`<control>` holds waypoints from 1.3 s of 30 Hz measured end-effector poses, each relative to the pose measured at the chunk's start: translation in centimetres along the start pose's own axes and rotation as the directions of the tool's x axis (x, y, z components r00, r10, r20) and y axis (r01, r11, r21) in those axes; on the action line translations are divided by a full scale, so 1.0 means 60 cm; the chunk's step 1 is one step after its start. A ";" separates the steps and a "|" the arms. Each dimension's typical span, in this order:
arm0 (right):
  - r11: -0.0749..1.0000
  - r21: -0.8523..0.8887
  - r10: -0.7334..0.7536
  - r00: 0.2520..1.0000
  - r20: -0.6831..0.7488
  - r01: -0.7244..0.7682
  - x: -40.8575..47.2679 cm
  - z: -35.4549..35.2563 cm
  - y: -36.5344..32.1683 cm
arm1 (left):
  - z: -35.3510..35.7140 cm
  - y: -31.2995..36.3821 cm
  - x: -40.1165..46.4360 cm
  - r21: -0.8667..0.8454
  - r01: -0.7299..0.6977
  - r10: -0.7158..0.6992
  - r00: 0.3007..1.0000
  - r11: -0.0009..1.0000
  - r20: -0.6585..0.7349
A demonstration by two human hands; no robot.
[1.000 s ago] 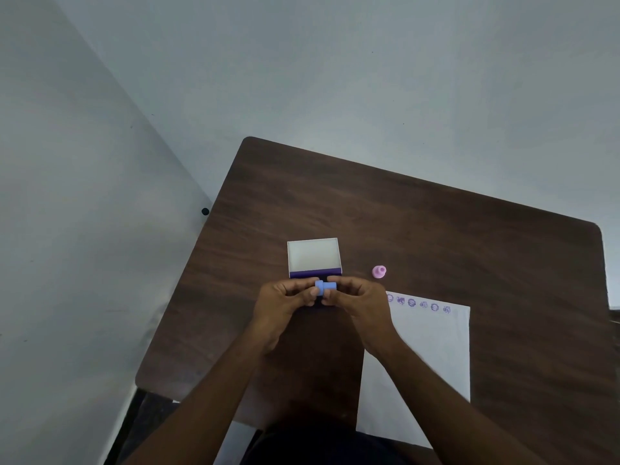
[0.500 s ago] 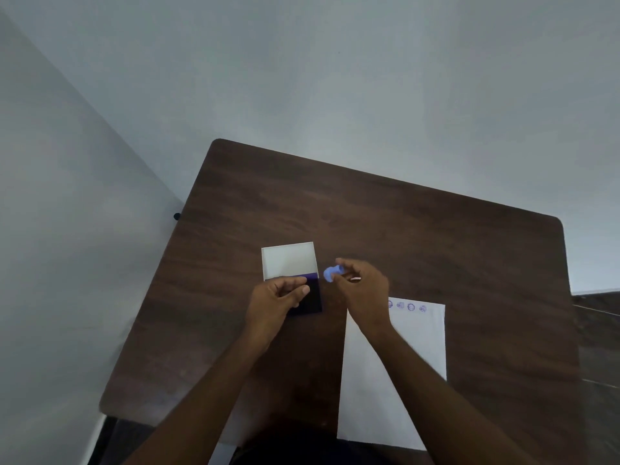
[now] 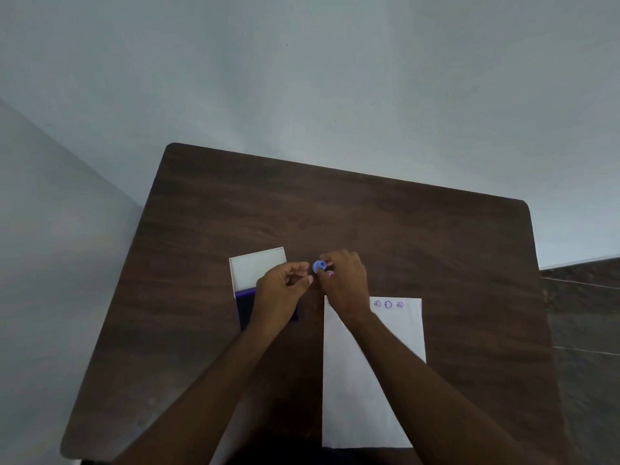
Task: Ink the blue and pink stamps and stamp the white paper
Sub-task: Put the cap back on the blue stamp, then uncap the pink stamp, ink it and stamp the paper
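Note:
My right hand (image 3: pixel 347 283) pinches the small blue stamp (image 3: pixel 318 266) at its fingertips, just above the table beyond the paper's top left corner. A bit of the pink stamp (image 3: pixel 330 273) peeks out under those fingers. My left hand (image 3: pixel 280 293) hovers over the ink pad (image 3: pixel 244 307), fingers loosely curled and holding nothing; it hides most of the purple pad. The pad's white lid (image 3: pixel 256 266) stands open behind it. The white paper (image 3: pixel 372 380) lies at the right, with a row of purple prints (image 3: pixel 388 304) along its top edge, partly hidden by my right wrist.
The dark wooden table (image 3: pixel 369 223) stands against a pale wall, and bare wood stretches beyond the hands. The table's right edge borders a dark floor strip (image 3: pixel 583 330). My forearms cross the near part of the table.
Both hands held the blue stamp together over the pad; they parted. The right hand carried the stamp rightward to beside the pink stamp, and the left hand lifted slightly off the pad.

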State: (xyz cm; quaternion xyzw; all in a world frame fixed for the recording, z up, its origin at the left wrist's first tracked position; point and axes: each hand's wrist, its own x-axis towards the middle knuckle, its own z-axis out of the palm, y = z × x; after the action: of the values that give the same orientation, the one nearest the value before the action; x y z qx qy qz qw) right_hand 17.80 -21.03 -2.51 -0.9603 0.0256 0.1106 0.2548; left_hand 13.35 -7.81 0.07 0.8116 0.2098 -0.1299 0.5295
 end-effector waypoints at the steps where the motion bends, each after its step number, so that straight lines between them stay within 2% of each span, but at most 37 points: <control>1: 1.000 -0.004 0.008 1.000 0.010 -0.008 0.001 0.001 0.000 | 0.001 0.000 0.002 0.007 0.003 -0.003 1.000 1.000 -0.001; 6: 0.999 -0.012 0.032 0.998 0.046 -0.031 0.002 0.008 0.000 | 0.001 -0.008 0.004 0.039 -0.002 0.001 1.000 0.999 0.002; 11: 0.999 0.046 0.019 1.000 0.004 -0.019 -0.009 0.010 0.011 | 0.002 -0.011 0.002 0.038 0.019 -0.021 0.999 0.999 0.034; 15: 0.998 0.024 0.051 0.996 0.079 -0.053 -0.009 0.009 0.026 | 0.004 -0.010 -0.001 0.026 0.024 -0.025 0.999 0.999 0.046; 24: 0.996 -0.004 0.095 0.993 0.074 -0.095 -0.015 0.005 0.031 | 0.003 -0.005 -0.009 0.007 0.023 -0.024 0.998 1.000 0.056; 36: 0.984 -0.047 0.175 0.975 0.140 -0.170 -0.010 0.006 0.021 | 0.001 -0.006 -0.011 0.005 0.022 -0.023 0.998 1.000 0.060; 39: 0.983 -0.013 0.185 0.971 0.148 -0.185 -0.013 -0.003 0.019 | 0.002 -0.012 -0.013 0.004 0.006 -0.007 0.997 1.000 0.076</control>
State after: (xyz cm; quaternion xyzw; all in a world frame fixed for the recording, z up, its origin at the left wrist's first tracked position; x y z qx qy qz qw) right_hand 16.96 -22.12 -2.71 -0.9427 0.0961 0.2052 0.2450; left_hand 12.34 -7.81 -0.19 0.8064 0.1919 -0.1630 0.5350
